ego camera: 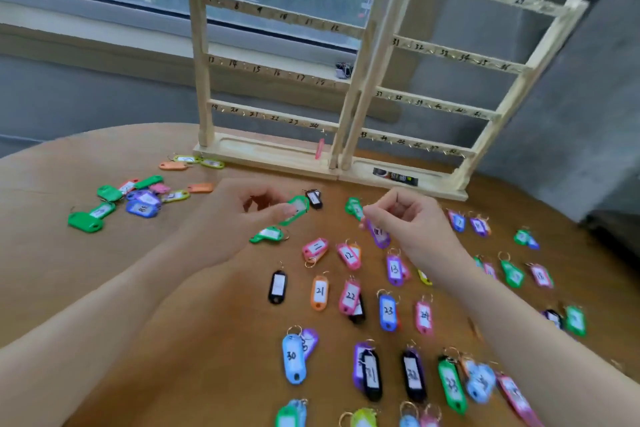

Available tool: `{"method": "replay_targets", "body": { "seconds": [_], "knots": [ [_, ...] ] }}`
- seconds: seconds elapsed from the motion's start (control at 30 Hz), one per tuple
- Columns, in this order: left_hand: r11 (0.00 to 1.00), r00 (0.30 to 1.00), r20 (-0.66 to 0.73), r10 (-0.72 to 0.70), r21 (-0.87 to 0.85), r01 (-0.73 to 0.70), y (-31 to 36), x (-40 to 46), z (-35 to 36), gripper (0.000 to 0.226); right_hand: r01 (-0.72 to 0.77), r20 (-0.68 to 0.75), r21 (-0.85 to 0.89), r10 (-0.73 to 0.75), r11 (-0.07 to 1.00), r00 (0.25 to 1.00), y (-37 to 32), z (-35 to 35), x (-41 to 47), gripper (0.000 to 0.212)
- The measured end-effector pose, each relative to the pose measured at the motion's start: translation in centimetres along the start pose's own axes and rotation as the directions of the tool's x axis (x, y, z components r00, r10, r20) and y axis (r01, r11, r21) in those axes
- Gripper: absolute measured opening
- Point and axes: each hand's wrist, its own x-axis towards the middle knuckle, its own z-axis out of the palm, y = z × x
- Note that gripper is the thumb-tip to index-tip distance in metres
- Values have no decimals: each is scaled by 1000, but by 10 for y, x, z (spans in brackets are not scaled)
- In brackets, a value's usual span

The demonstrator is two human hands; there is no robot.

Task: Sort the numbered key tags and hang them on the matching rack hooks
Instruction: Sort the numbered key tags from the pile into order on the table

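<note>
Rack (363, 87) top cut off by upper edge; tags (360, 418) at table's near edge cropped; green tag (575, 321) nr. right edge too blurred to read.

Glossy plastic key tags (388, 312) with paper labels and metal rings lie on a matt wooden table (194, 288) before a pale bare-wood rack (273, 152)

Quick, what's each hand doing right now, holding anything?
Left hand: pinching a green tag.
Right hand: fingers curled, pinching a purple tag by its top end.
</note>
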Motion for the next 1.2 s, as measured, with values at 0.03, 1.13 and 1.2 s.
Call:
{"method": "replay_targets", "body": {
  "seconds": [0.03, 1.13, 1.2],
  "knots": [
    [999, 999, 40, 17, -29, -16, 9, -5, 13, 17, -11, -19, -4, 11, 1000, 1000, 1, -10, -12, 18],
    [991, 719, 695, -4, 98, -89, 131, -68, 240, 6, -331, -213, -161, 295, 930, 932, 75, -166, -245, 12],
    [991, 715, 699, 4, 91, -95, 137, -64, 249, 8, -333, -247, -148, 291, 931, 924, 78, -174, -251, 13]
  ]
}}
